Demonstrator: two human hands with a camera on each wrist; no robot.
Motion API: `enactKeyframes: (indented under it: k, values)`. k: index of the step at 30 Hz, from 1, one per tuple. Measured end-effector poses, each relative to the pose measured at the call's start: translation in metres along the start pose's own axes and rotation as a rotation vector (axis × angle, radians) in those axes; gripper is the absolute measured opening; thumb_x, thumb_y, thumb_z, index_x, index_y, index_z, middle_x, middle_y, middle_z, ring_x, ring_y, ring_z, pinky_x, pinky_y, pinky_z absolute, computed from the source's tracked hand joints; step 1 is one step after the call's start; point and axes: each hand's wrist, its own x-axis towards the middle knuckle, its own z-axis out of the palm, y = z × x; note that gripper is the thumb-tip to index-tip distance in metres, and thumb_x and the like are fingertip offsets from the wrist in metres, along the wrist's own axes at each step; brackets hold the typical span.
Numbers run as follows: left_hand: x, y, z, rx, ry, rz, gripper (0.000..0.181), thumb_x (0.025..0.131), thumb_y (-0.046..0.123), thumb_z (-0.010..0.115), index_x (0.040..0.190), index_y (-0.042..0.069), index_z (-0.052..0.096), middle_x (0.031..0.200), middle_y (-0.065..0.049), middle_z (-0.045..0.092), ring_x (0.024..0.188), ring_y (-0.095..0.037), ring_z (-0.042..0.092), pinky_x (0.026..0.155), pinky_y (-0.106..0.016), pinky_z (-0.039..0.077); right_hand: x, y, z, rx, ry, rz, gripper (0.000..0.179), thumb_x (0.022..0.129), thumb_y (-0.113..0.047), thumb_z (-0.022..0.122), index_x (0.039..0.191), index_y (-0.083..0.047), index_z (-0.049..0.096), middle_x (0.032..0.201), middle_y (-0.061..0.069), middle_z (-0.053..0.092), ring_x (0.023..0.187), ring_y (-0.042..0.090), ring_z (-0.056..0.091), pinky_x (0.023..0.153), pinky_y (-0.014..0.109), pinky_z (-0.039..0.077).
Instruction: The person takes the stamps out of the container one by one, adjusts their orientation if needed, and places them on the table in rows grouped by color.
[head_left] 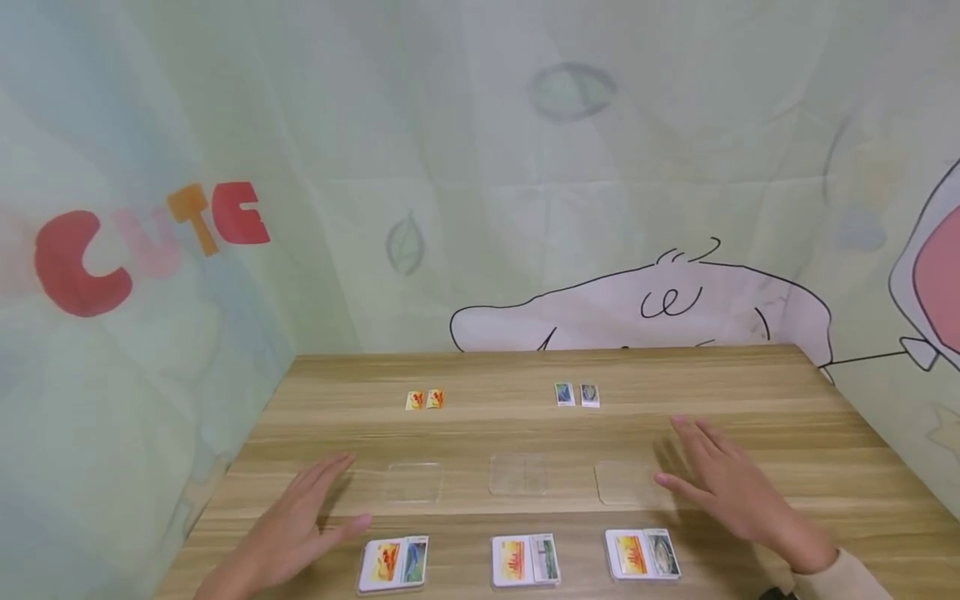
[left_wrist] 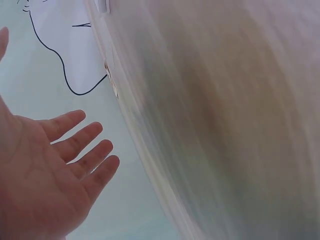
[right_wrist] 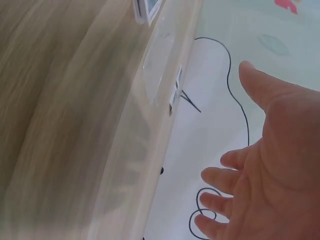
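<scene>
In the head view, my left hand (head_left: 294, 527) hovers at the left of the table with fingers straight and thumb apart, holding nothing. My right hand (head_left: 733, 490), likewise spread and holding nothing, is at the right. Between them along the front lie three card stacks: a left one (head_left: 393, 564) near my left thumb, a middle one (head_left: 525, 560) and a right one (head_left: 642, 554). Each shows an orange picture beside a bluish or greenish one. Behind them are three clear plastic pieces, left (head_left: 414, 483), middle (head_left: 517, 475) and right (head_left: 622, 483). Both wrist views show open palms.
Farther back on the wooden table (head_left: 495, 371) lie two small orange picture cards (head_left: 436, 398) side by side, and two small bluish ones (head_left: 565, 394) to their right. A printed cloth backdrop (head_left: 480, 167) rises behind the table and at its sides.
</scene>
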Motion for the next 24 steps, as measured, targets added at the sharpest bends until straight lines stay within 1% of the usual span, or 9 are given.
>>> enactKeyframes:
  k: [4,8,13,20,24]
  values:
    - [-0.002,0.000,0.001,-0.021,0.003,0.007,0.078,0.090,0.049,0.067,0.147,0.001,0.042,0.149,-0.023,0.043,0.133,-0.048,0.039,0.097,-0.072,0.033,0.001,-0.005,-0.002,0.018,0.007,-0.008,0.086,0.093,-0.048,0.065,0.156,-0.004,0.027,0.156,0.022,0.033,0.139,0.049,0.030,0.104,0.067,0.027]
    - [-0.005,0.000,0.002,-0.047,0.000,0.012,0.076,0.090,0.048,0.069,0.146,0.002,0.044,0.146,-0.021,0.046,0.131,-0.047,0.041,0.094,-0.072,0.036,0.002,-0.009,-0.002,0.035,0.013,-0.017,0.085,0.093,-0.048,0.066,0.156,-0.004,0.028,0.155,0.022,0.034,0.138,0.048,0.031,0.104,0.067,0.028]
    - [-0.008,0.001,0.001,-0.090,-0.012,0.003,0.074,0.089,0.046,0.070,0.144,0.003,0.046,0.145,-0.018,0.048,0.130,-0.046,0.043,0.093,-0.071,0.037,0.003,-0.015,-0.001,0.050,0.037,-0.040,0.080,0.094,-0.046,0.066,0.153,-0.002,0.034,0.153,0.022,0.038,0.138,0.048,0.032,0.104,0.067,0.029]
    - [-0.010,0.003,-0.001,-0.176,-0.072,-0.057,0.068,0.091,0.045,0.068,0.141,0.004,0.050,0.144,-0.017,0.049,0.131,-0.046,0.043,0.095,-0.071,0.036,0.006,-0.020,0.001,0.066,0.036,-0.058,0.073,0.096,-0.044,0.063,0.148,0.002,0.041,0.148,0.025,0.043,0.134,0.050,0.037,0.103,0.067,0.031]
    - [-0.010,0.003,-0.002,-0.218,-0.105,-0.067,0.068,0.090,0.045,0.070,0.141,0.004,0.050,0.144,-0.015,0.049,0.130,-0.046,0.044,0.096,-0.070,0.037,0.007,-0.024,0.001,0.078,0.034,-0.053,0.068,0.096,-0.044,0.063,0.144,0.001,0.046,0.143,0.025,0.049,0.130,0.048,0.043,0.102,0.066,0.033]
